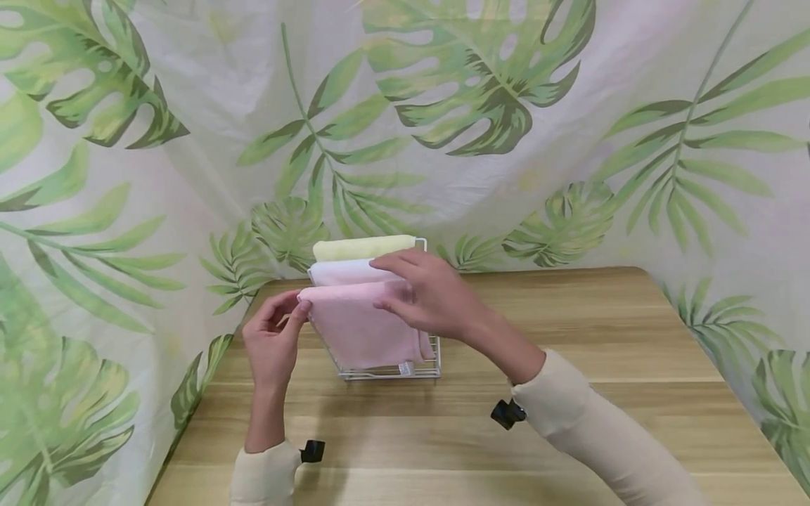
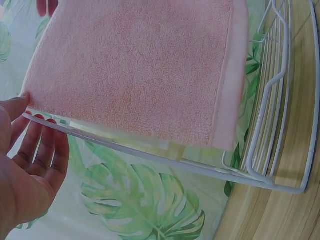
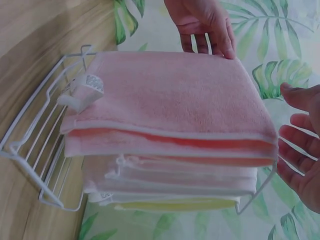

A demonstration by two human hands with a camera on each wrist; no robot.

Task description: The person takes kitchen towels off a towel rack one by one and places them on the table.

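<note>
A folded pink towel [image 1: 363,330] hangs over the front bar of a white wire rack [image 2: 285,50]. My left hand [image 1: 272,344] pinches its upper left corner, thumb on the cloth and fingers behind the wire. At the upper right end of the towel is my right hand [image 1: 436,295], its fingers spread and thumb apart; the right wrist view shows its fingertips [image 3: 286,150] right at the bar's end. Behind the pink one hang a white towel [image 1: 342,271] and a pale yellow towel [image 1: 363,248]. A small printed tag [image 3: 94,84] sticks out low on the pink cloth.
The rack stands on a wood-grain table [image 1: 569,330], towards its back left. A leaf-patterned cloth [image 1: 468,204] hangs behind and beside the table. Small black devices [image 1: 508,414] sit at both sleeve cuffs.
</note>
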